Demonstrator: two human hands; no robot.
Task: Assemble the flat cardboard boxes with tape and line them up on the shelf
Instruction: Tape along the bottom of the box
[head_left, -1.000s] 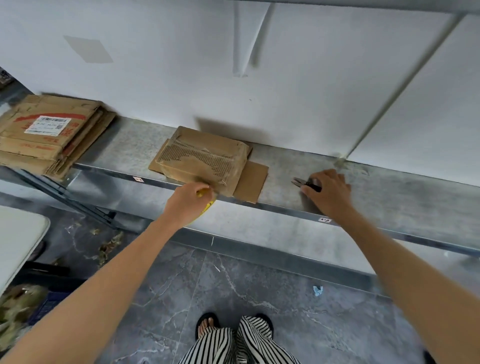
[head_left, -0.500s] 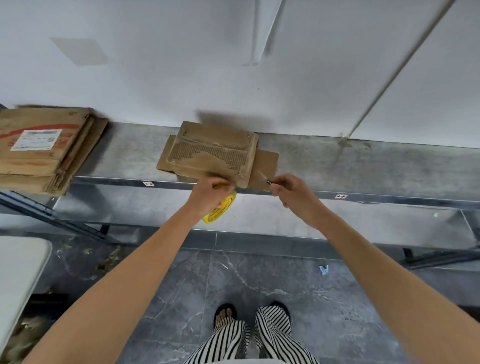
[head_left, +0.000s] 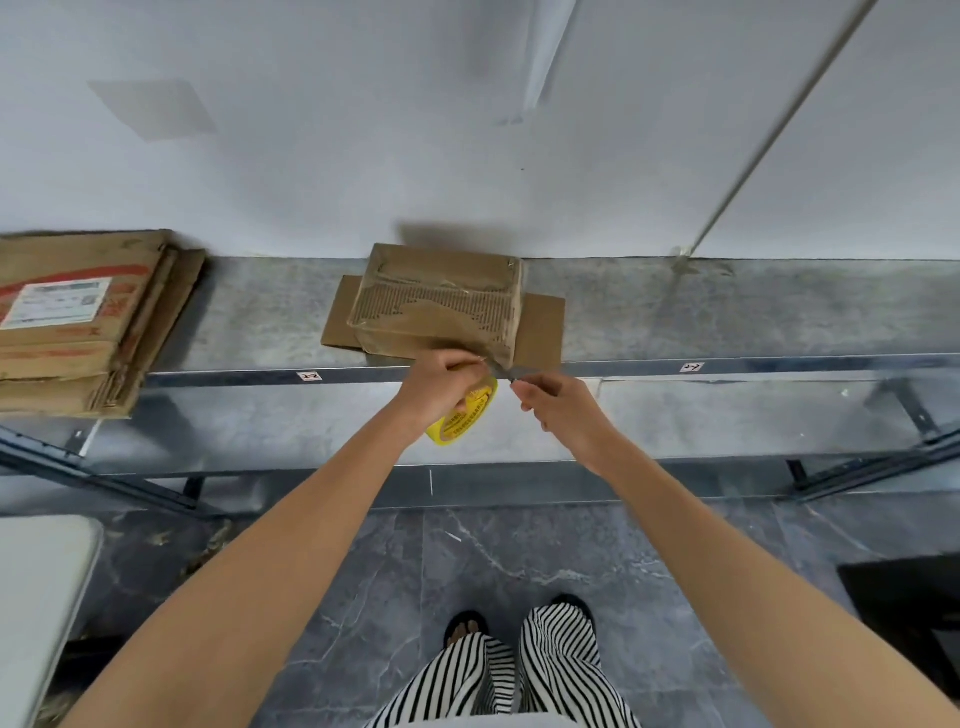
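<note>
While left hand (head_left: 441, 384) grips yellow tape roll (head_left: 464, 415) and right hand (head_left: 558, 410) pinches small metal cutter (head_left: 505, 372), worn brown cardboard box (head_left: 436, 306) likely light, easily crushed; hold at folded edges.

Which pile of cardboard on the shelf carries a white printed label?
The flat stack at far left, which also has red stripes. The taped box in the middle shows only torn brown card.

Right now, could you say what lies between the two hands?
Head view: the tips of the cutters in the right hand, pointing at the left hand holding the tape roll.
</note>
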